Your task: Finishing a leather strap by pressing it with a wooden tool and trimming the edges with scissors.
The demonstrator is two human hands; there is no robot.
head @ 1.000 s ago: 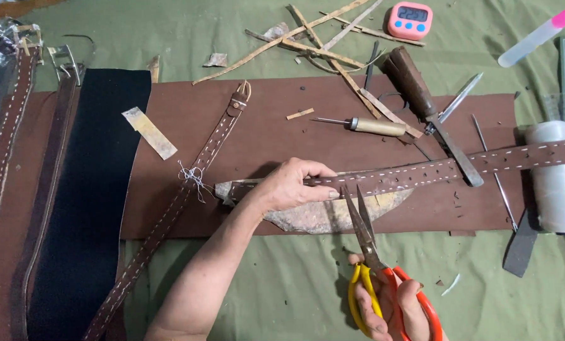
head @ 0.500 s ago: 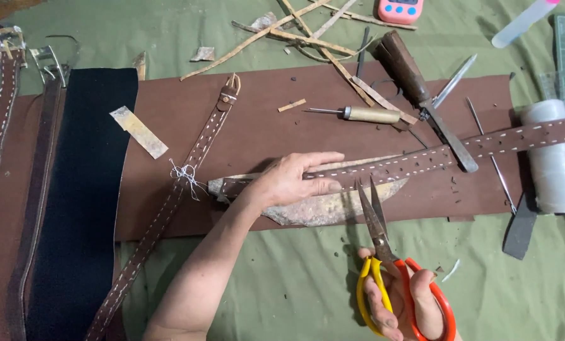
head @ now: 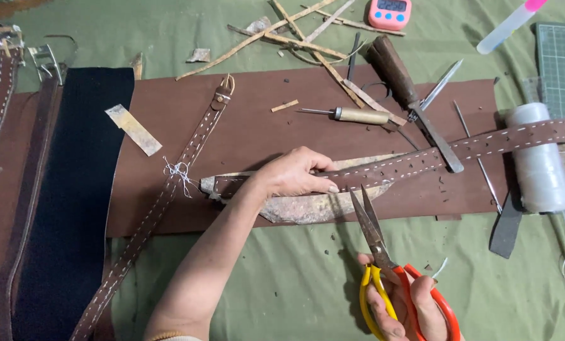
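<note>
green cloth (head: 282, 278), left hand (head: 292, 177) pressing strap (head: 421, 158), right hand (head: 402, 303) gripping scissors (head: 374, 233)

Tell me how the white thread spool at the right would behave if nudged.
The white thread spool lies on its side, so it would probably roll. The stitched leather strap crosses over it and may hold it back somewhat. It looks fully wound, so probably fairly heavy for its size.

Matt brown leather strap (head: 415, 161) with pale stitching; scissors (head: 383, 259) have dull metal blades and glossy plastic handles.
</note>
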